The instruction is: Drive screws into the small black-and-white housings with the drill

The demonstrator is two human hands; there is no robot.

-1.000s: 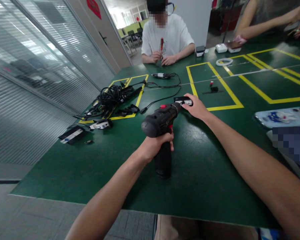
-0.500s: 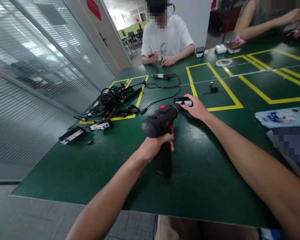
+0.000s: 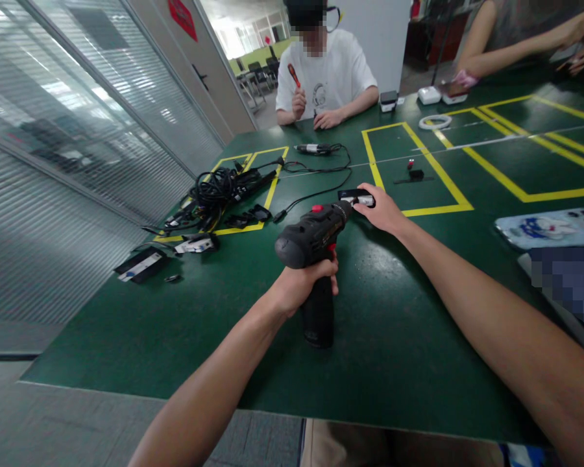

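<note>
My left hand [image 3: 304, 285] is wrapped round the handle of a black cordless drill [image 3: 311, 237] with red details, which tilts toward the back right. The drill's chuck end meets a small black and white device [image 3: 348, 194] lying on the green table [image 3: 399, 363]. With its fingers closed on the right end of that device, my right hand [image 3: 379, 207] keeps hold of it. The drill's tip is too small and partly hidden to make out where it touches.
Tangled black cables [image 3: 219, 188] and small black parts lie at the left. Nearer are a black box [image 3: 141, 264] and a white-black device [image 3: 197, 243]. A pen-like tool [image 3: 314, 148] lies behind. Across sits a person [image 3: 340, 71]; a phone [image 3: 549, 228] lies at the right.
The person across the table has raised a red screwdriver upright. My hands, the drill and the small device show no visible movement.
</note>
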